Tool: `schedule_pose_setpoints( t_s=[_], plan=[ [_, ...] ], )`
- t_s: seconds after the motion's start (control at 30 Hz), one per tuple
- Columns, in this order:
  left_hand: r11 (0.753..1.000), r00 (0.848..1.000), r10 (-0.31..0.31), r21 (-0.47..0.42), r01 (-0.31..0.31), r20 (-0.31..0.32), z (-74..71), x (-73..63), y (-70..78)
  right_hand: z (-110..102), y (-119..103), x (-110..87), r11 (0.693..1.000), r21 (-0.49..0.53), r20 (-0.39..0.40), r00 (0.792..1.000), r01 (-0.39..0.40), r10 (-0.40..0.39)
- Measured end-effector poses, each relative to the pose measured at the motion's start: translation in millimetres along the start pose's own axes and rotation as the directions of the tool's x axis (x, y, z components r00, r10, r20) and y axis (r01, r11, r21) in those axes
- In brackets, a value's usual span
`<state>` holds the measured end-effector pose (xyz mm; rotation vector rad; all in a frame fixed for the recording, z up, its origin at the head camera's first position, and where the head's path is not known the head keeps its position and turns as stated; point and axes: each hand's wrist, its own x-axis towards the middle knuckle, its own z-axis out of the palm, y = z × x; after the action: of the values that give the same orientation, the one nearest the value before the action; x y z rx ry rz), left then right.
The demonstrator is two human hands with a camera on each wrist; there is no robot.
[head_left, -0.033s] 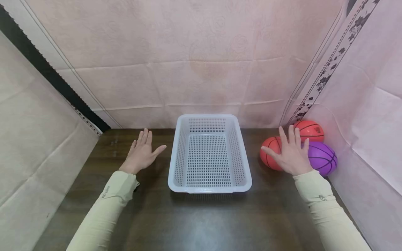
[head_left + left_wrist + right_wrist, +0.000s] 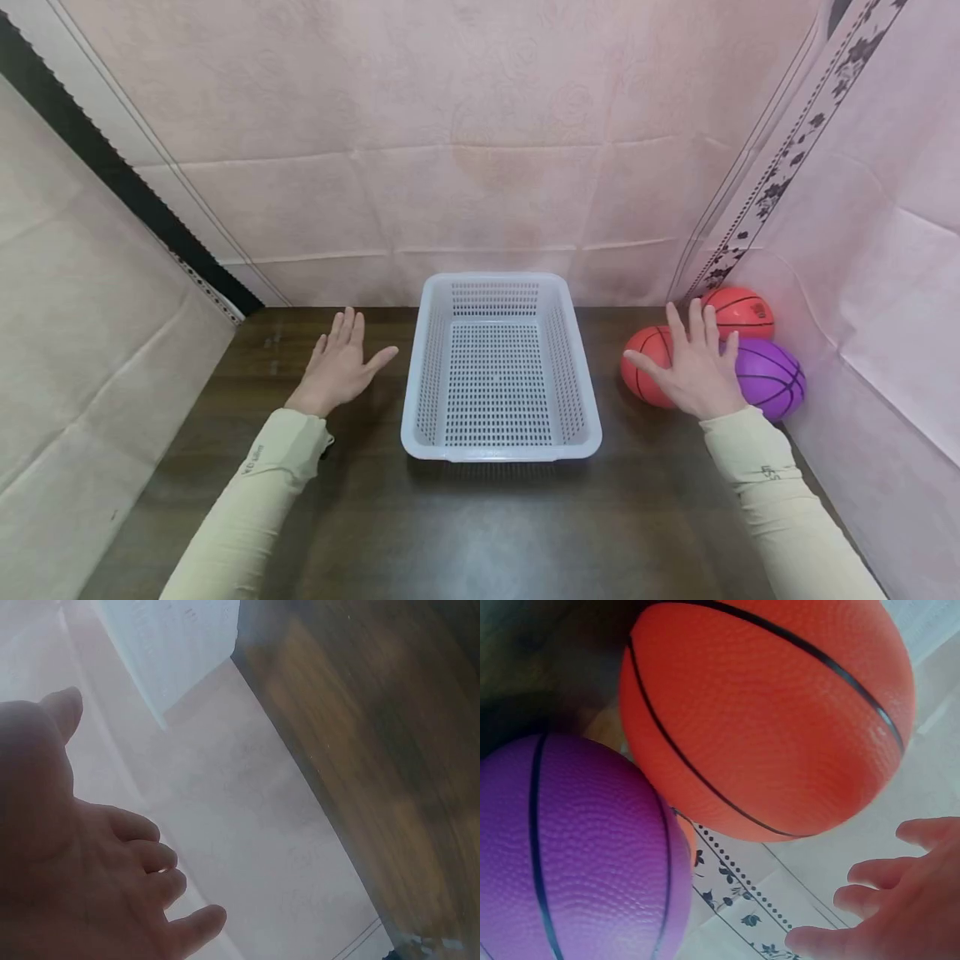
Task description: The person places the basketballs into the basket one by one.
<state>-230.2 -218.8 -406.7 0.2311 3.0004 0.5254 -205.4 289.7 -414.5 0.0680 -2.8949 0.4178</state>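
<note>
My left hand (image 2: 335,367) is spread over the table left of a white plastic basket (image 2: 501,450), holding nothing. In the left wrist view its fingers (image 2: 142,855) are apart from any object. My right hand (image 2: 697,371) hovers with spread fingers above small toy basketballs at the table's right side. One orange-red basketball (image 2: 641,385) lies left of that hand, a purple basketball (image 2: 772,379) to its right, and another orange-red basketball (image 2: 742,312) behind. In the right wrist view, a gap shows between the fingers (image 2: 877,900) and the nearer orange-red basketball (image 2: 772,720).
The slotted basket stands mid-table near the back edge. Pale cloth (image 2: 480,200) hangs behind the dark wooden table (image 2: 480,533). More cloth closes off the left side (image 2: 97,350) and the right side (image 2: 885,333), where the purple basketball lies close to it.
</note>
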Motion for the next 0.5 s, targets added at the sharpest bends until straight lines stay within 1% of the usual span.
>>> schedule_pose_setpoints(
  t_s=[0.1, 0.17, 0.2, 0.23, 0.27, 0.33, 0.37, 0.43, 0.5],
  plan=[
    [0.999, 1.000, 0.023, -0.043, -0.024, -0.020, 2.9, -1.2, 4.8, 1, 1, -0.6, 1.000, 0.008, 0.007, 1.000, -0.008, 0.008],
    [0.990, 0.999, 0.042, -0.135, -0.046, -0.028, 9.6, -8.1, 12.7, 4, 4, -2.3, 0.999, 0.024, 0.018, 1.000, -0.022, 0.021],
    [0.980, 0.998, 0.059, -0.188, -0.063, -0.030, 13.9, -13.2, 18.0, 5, 5, -3.4, 0.999, 0.034, 0.021, 0.999, -0.030, 0.029],
    [0.965, 0.996, 0.080, -0.247, -0.086, -0.034, 18.8, -19.0, 23.7, 6, 6, -4.4, 0.998, 0.048, 0.021, 0.999, -0.039, 0.038],
    [0.947, 0.994, 0.101, -0.303, -0.107, -0.036, 24.2, -25.1, 29.8, 7, 7, -5.3, 0.997, 0.061, 0.020, 0.999, -0.049, 0.048],
    [0.903, 0.989, 0.144, -0.405, -0.143, -0.030, 35.0, -36.6, 42.1, 8, 8, -7.0, 0.994, 0.085, 0.004, 0.998, -0.065, 0.065],
    [0.884, 0.986, 0.164, -0.439, -0.160, -0.028, 40.0, -41.2, 47.8, 8, 8, -7.9, 0.992, 0.102, -0.006, 0.997, -0.072, 0.073],
    [0.859, 0.979, 0.204, -0.476, -0.187, -0.018, 48.8, -46.6, 57.4, 8, 8, -9.8, 0.987, 0.137, -0.033, 0.996, -0.082, 0.088],
    [0.858, 0.972, 0.235, -0.469, -0.209, -0.004, 54.7, -47.5, 64.3, 9, 8, -11.7, 0.980, 0.175, -0.070, 0.992, -0.090, 0.103]
  ],
)
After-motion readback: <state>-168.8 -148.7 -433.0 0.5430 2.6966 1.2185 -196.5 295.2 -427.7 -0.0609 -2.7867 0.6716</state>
